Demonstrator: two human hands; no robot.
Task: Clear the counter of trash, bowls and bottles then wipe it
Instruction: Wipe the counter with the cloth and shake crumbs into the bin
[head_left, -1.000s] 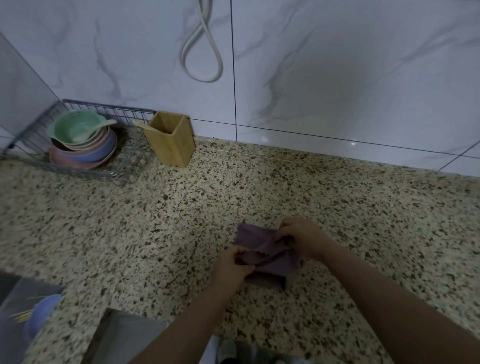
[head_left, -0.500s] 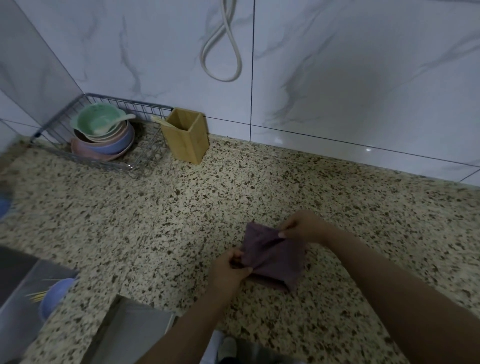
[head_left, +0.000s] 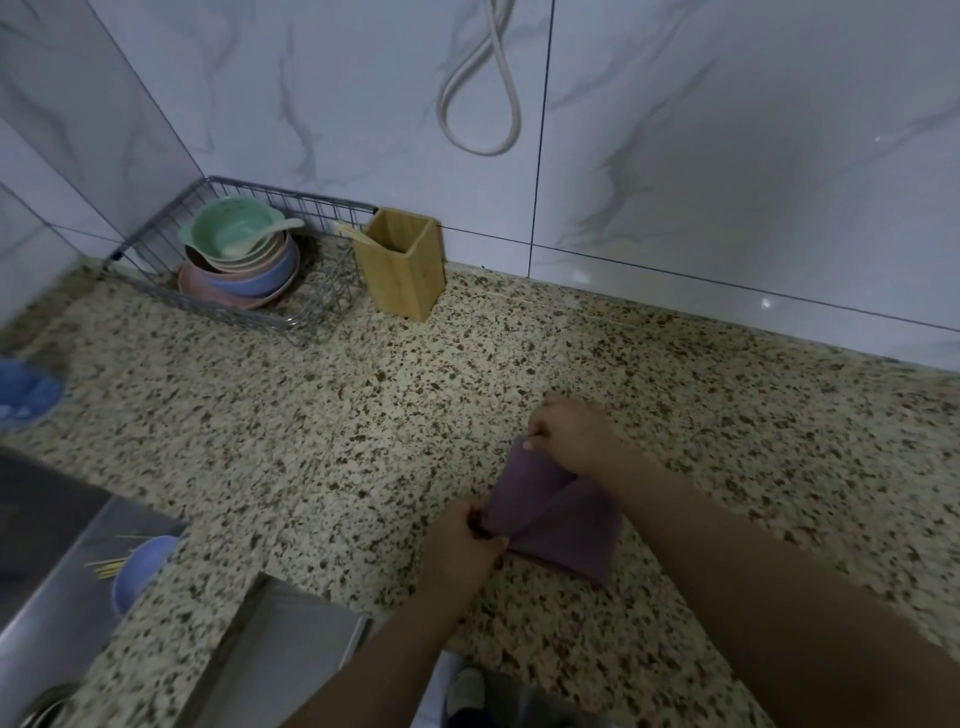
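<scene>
- Cloth (head_left: 558, 512), purple, folded, lies on speckled desk (head_left: 291, 410), near front edge.
- Left hand (head_left: 460, 545) grip pinches its near corner; right hand (head_left: 569, 434) grip pinches far corner.
- Rack (head_left: 234, 306) with stacked bowls (head_left: 244, 260) in back-left corner; wooden box (head_left: 402, 262) beside it.
- Marble-tiled wall (head_left: 727, 156) behind.

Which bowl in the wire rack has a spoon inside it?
The green bowl on top of the stack holds the spoon; the pink and blue bowls below it are covered.

Bowls (head_left: 240, 260) in rack (head_left: 311, 322), box (head_left: 402, 267) right.
</scene>
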